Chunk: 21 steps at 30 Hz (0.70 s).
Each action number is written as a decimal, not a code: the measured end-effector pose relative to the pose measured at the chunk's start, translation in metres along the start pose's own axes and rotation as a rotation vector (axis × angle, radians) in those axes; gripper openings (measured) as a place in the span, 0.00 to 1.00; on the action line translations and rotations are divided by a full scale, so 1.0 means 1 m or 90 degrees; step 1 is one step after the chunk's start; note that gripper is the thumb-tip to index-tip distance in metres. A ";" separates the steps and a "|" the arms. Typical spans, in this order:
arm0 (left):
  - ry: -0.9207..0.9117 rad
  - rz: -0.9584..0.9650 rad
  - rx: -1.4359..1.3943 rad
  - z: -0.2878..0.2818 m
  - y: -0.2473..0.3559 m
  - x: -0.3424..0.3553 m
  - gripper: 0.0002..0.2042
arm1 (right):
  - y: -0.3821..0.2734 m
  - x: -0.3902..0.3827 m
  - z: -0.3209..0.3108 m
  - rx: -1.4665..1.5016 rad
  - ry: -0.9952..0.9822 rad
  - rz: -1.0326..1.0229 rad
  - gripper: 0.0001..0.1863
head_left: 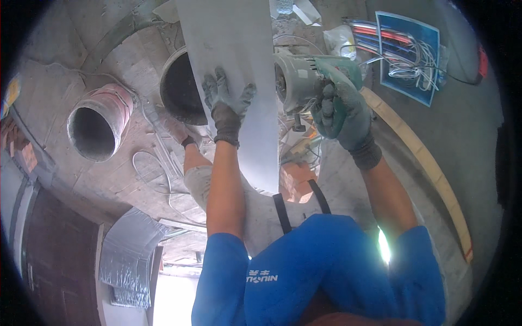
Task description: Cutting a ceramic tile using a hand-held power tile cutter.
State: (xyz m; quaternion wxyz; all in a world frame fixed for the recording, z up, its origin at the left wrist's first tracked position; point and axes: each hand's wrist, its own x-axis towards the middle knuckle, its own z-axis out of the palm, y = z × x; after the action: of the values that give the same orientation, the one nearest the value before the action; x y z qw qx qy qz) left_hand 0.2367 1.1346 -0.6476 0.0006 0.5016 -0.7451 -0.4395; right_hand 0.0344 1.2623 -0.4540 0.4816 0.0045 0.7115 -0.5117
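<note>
While cutting, keep the panel [239, 65] pinned flat.
Left hand [225, 100] lies spread open on it; right hand [342, 111], at 3 o'clock, is clenched around the cutter [304, 73] — guide it steadily.

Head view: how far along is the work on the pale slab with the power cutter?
Done: no finished cut line is visible on the pale slab; its visible surface looks whole. In hand: the gloved left hand presses flat on the slab, and the gloved right hand grips the green power cutter at the slab's right edge. Left: seemingly the whole cut; the blade itself cannot be seen.
</note>
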 end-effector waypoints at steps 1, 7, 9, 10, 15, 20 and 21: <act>-0.001 0.006 -0.002 0.000 -0.001 0.000 0.52 | -0.003 -0.002 0.004 0.127 -0.006 0.046 0.16; -0.001 0.017 -0.002 0.000 -0.001 0.002 0.52 | 0.012 -0.003 0.000 0.016 0.011 -0.014 0.15; 0.004 0.030 -0.004 0.000 0.000 0.001 0.52 | 0.013 -0.003 0.000 -0.171 0.037 -0.111 0.15; -0.011 0.017 0.008 -0.004 0.005 0.000 0.51 | 0.011 -0.005 -0.002 -0.001 0.012 -0.016 0.16; 0.005 0.014 0.010 0.002 -0.005 0.000 0.52 | 0.004 -0.010 0.002 0.172 -0.018 0.109 0.16; 0.003 0.018 0.004 0.004 -0.008 0.000 0.52 | 0.011 -0.014 0.000 0.197 -0.027 0.095 0.15; 0.002 0.018 0.004 0.004 -0.007 0.000 0.52 | 0.014 -0.015 0.003 0.197 -0.027 0.095 0.15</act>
State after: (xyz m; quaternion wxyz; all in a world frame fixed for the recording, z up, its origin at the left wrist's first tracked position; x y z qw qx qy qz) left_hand 0.2402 1.1367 -0.6546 0.0065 0.4921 -0.7533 -0.4363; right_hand 0.0514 1.2734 -0.4540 0.5269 0.1208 0.6115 -0.5779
